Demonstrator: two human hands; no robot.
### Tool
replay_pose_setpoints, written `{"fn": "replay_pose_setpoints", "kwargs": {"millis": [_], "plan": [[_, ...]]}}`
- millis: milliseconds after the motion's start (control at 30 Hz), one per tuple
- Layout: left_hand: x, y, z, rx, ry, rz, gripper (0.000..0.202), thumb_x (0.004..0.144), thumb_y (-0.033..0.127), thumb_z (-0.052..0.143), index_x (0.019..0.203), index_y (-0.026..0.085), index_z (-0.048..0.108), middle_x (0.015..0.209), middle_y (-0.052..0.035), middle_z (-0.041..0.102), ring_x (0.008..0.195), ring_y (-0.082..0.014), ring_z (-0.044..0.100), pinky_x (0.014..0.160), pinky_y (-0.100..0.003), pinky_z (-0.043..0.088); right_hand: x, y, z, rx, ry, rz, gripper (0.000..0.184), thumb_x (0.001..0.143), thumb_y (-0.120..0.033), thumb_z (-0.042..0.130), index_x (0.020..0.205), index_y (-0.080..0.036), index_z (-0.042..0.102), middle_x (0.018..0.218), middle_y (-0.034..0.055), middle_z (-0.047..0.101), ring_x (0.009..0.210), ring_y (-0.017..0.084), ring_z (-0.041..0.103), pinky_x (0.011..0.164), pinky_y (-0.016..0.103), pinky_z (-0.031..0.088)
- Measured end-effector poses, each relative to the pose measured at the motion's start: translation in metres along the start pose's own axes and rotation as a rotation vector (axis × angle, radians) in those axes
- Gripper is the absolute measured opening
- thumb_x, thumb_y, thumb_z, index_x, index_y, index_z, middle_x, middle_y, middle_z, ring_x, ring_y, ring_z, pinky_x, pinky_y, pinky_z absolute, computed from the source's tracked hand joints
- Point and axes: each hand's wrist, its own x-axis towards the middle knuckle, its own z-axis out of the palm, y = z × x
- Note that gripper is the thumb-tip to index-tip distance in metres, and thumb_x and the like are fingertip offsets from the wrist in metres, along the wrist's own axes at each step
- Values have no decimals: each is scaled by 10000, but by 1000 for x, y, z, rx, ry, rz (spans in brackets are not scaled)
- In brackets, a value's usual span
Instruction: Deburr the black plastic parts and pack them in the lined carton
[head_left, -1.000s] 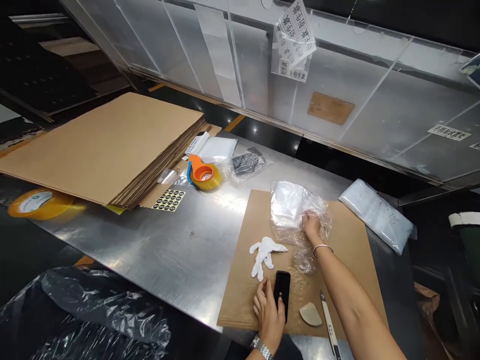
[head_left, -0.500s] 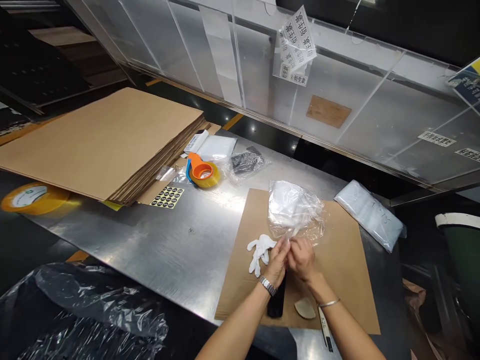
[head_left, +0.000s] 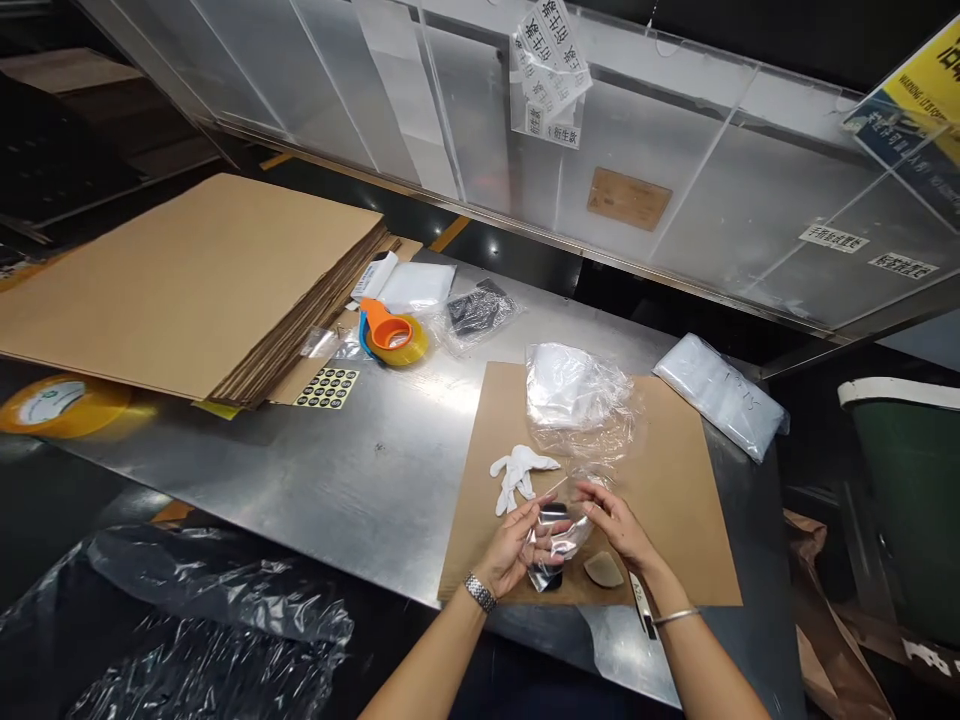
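The fingers of the left hand (head_left: 504, 560) are curling and holding a clear plastic bag (head_left: 574, 540) above the cardboard (head_left: 667, 490). The right hand's (head_left: 621, 528) fingers are hovering partly spread beside the bag; whether they are touching it, I cannot tell. A black object (head_left: 553, 581) is lying beneath, partly hidden. Nearby, a cream wedge (head_left: 604, 569) and white glove (head_left: 517, 470) are resting; farther out, a plastic packet (head_left: 566, 385) is lying, the table (head_left: 390, 480) supporting everything.

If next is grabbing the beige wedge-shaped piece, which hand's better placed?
Probably right. The right hand is nearer the beige wedge-shaped piece, which lies just below it in view; the left hand is farther off, holding the shiny, clear plastic bag.
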Motion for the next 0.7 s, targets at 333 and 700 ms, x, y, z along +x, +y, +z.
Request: {"fn": "replay_pose_setpoints", "kwargs": {"millis": [333,700], "plan": [[-12,-9,-12,341,190,237,407,723,400,610,1054,168,564,859,-84,647,762,-188,631,636,-290,495,-20,5,12,104,-87,112,339,714,-473,602,616,-152,549,565,-15,550,548,108,495,567,234,391],[-13,-49,-6,779,446,558,318,809,366,414,613,146,534,500,27,482,469,-100,451,476,-218,370,-39,-5,44,-143,43,-50,186,762,-328,551,665,-170,543,626,-20,521,607,116,473,582,220,368]]}}
